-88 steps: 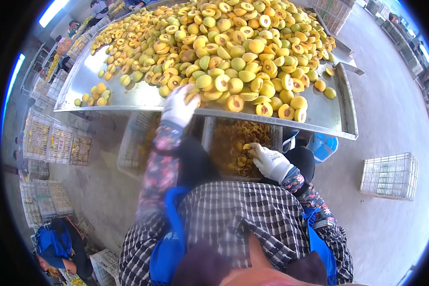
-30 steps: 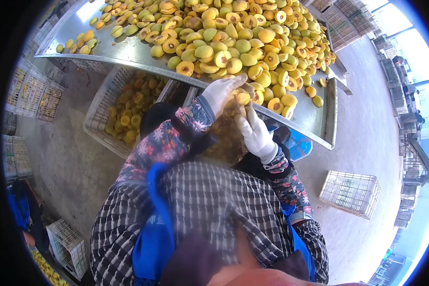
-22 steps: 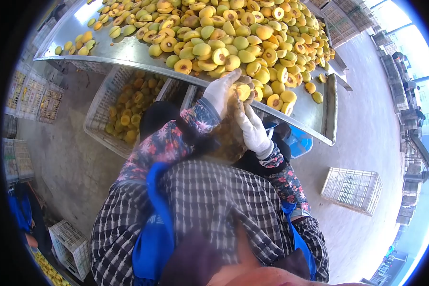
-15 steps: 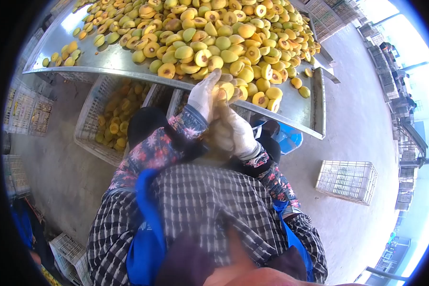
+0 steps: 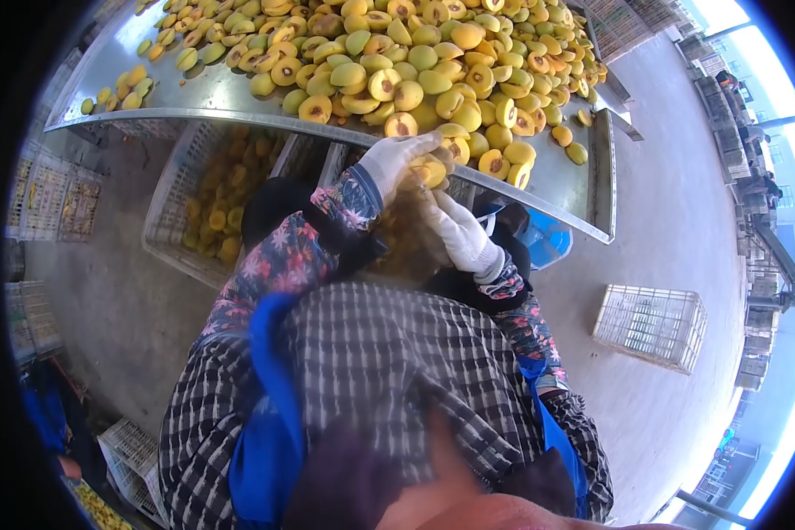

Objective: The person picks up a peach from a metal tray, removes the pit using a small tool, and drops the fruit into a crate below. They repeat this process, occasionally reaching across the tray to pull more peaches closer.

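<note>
Broadly, the metal table (image 5: 212, 95) stretches ahead of me, bearing a heap of halved yellow stone fruit (image 5: 415, 64) that reaches its near edge, with a small cluster of pieces (image 5: 122, 92) apart on the left. Below that edge, to my left, a slatted crate (image 5: 170, 205) holds more fruit; well to my right, a white crate (image 5: 650, 328) sits on the floor. Nearer, a blue container (image 5: 546, 240) is just beyond my right knee. My gloved left hand (image 5: 389, 165) is closed around a yellow fruit piece (image 5: 429, 171) beside the table's edge. My gloved right hand (image 5: 461, 235) has its fingertips close beneath that piece; blur hides whether they grip anything.
</note>
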Demonstrator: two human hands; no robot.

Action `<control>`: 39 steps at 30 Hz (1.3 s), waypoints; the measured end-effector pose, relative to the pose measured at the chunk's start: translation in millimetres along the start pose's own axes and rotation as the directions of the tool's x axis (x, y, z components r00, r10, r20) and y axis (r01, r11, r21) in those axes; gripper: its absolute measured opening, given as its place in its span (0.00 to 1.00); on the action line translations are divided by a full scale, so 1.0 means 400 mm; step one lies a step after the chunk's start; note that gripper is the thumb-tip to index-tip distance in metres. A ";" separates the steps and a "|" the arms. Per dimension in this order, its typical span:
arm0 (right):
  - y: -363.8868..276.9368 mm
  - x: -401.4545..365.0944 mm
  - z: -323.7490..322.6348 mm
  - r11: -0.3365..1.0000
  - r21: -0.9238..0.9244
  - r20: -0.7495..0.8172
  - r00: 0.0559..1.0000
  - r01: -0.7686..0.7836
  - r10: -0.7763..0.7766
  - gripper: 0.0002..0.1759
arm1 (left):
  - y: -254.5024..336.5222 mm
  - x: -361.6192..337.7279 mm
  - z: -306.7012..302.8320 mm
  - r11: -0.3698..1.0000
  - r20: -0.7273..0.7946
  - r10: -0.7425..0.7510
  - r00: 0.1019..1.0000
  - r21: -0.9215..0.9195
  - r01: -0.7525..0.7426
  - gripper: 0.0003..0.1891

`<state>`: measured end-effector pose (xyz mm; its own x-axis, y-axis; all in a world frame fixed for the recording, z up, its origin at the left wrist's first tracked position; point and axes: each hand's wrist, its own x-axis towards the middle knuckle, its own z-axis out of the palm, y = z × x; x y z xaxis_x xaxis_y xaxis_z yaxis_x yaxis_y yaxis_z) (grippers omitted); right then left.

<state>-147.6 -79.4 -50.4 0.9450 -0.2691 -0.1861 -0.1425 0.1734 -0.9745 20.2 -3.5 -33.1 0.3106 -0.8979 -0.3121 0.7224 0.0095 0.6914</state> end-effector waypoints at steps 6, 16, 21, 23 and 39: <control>-0.039 -0.026 -0.016 0.666 -0.743 -0.001 0.996 0.061 -0.093 0.19 | -0.039 0.026 -0.017 0.997 -0.028 -0.057 0.998 -0.059 0.055 0.19; -0.028 -0.089 -0.042 0.299 -0.954 0.015 0.989 -0.030 0.147 0.17 | 0.155 -0.104 -0.199 0.516 -0.131 0.608 0.783 0.815 -0.264 0.16; 0.015 -0.107 -0.069 0.384 -0.915 0.123 0.992 0.127 -0.037 0.11 | 0.208 -0.137 -0.317 -0.270 -0.006 0.750 0.661 0.910 0.314 0.24; 0.026 -0.099 -0.075 0.373 -0.900 0.200 0.974 0.224 -0.102 0.11 | 0.198 -0.062 -0.273 -0.047 -0.002 0.619 0.786 0.998 0.039 0.22; -0.077 -0.121 -0.016 0.304 -0.897 0.184 0.895 0.322 -0.406 0.13 | 0.057 0.200 -0.063 -0.044 -0.039 0.277 0.960 0.998 0.053 0.40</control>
<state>-190.7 -77.9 -12.2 0.9580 -0.1371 0.2517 -0.0032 -0.8832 -0.4690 77.0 -63.9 -58.9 0.5225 -0.8422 -0.1330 -0.6317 -0.4871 0.6031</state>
